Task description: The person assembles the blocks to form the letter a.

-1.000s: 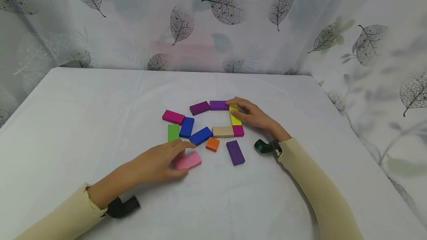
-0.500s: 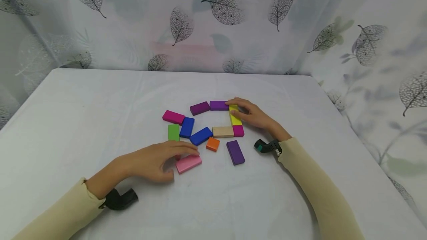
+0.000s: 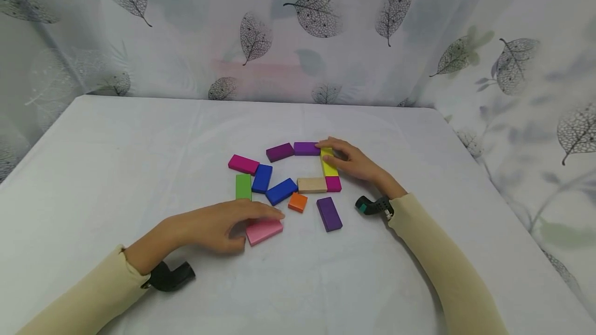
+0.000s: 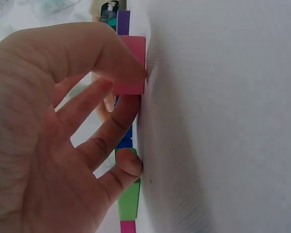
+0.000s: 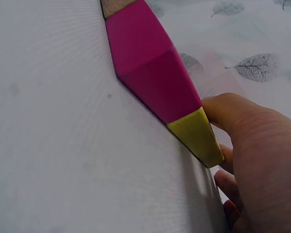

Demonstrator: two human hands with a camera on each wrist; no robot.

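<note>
A pink block [image 3: 264, 231] lies flat on the white table. My left hand [image 3: 219, 226] arches over its far left side, with the fingers reaching along its far edge; in the head view the thumb stands apart from its near left corner. In the left wrist view the thumb overlaps the pink block [image 4: 134, 63], and the little finger is near the green block [image 4: 129, 199]. My right hand [image 3: 356, 162] rests over the yellow block [image 3: 329, 167], thumb across it and index finger at its far end, beside a purple block [image 3: 306, 149].
Magenta [image 3: 333, 184], tan [image 3: 311, 185] and blue blocks [image 3: 281, 191] adjoin in a bent chain, with a second blue block [image 3: 262, 179] and a crimson block [image 3: 243, 164] to the left. An orange block [image 3: 298, 202] and a dark purple block [image 3: 329, 214] lie nearer.
My left hand has drawn its thumb back from the pink block, and its fingers have straightened along the block's far side. The right hand and the blocks have stayed in place.
</note>
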